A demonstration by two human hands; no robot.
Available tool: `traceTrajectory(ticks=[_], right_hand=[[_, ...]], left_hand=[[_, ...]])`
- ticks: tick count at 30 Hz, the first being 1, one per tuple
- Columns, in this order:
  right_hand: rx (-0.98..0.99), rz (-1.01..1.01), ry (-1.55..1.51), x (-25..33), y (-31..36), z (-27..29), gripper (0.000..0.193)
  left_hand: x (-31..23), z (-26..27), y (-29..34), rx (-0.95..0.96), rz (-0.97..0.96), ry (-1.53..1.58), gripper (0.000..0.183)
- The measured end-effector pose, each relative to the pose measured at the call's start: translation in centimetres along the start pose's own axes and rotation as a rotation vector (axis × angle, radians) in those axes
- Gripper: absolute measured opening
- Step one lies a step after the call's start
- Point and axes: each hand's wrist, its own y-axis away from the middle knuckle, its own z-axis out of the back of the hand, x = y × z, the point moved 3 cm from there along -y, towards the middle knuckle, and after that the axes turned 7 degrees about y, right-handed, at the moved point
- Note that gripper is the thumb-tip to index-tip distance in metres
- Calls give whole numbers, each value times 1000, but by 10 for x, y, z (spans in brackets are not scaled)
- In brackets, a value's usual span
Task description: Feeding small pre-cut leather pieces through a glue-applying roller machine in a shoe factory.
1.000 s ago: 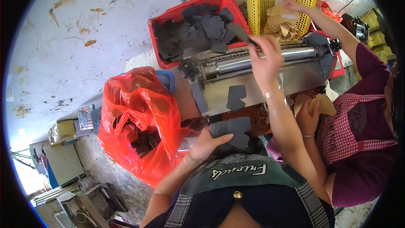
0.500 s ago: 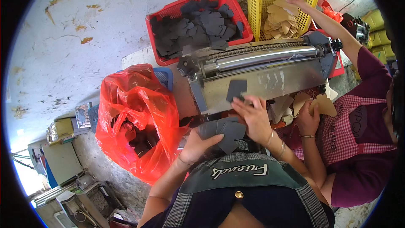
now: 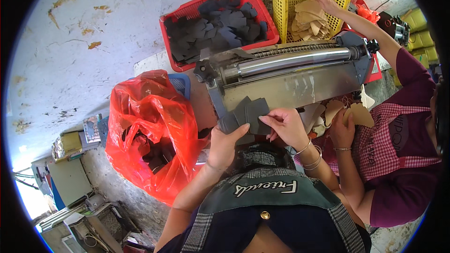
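A fanned stack of dark grey flat cut pieces [image 3: 243, 116] is gripped in my left hand [image 3: 222, 146], thumb on top. My right hand [image 3: 287, 129] pinches the right edge of the front piece between thumb and fingers. Both hands are at the near edge of a roller machine's sloping metal plate [image 3: 290, 86]. Beyond the plate lies the shiny steel roller [image 3: 295, 62]. At its far left side, a dark piece [image 3: 242, 53] shows on top of the machine.
Behind the machine, a red basket [image 3: 164, 30] holds many dark pieces. A red plastic bag [image 3: 154, 98] stands left, before a blue basket [image 3: 186, 84]. At right, a co-worker's hand [image 3: 326, 2] reaches over tan pieces [image 3: 309, 18] in a yellow basket [image 3: 280, 7]; the other holds tan pieces [image 3: 361, 115].
My right hand has come back from the plate, where a single dark piece lay, to the stack. My left hand has raised the stack toward the plate. The co-worker's far hand no longer holds up a piece.
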Motion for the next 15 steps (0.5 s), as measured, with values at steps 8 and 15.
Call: traceTrajectory(ticks=[8,15], right_hand=[[12,-87,-76,-11,-6,6,21],[-362,199,-97,0,-55,28,25]], left_hand=[[6,22,-3,-87,-87,-63,28],[7,14,-6,-99,-135,-85,28]])
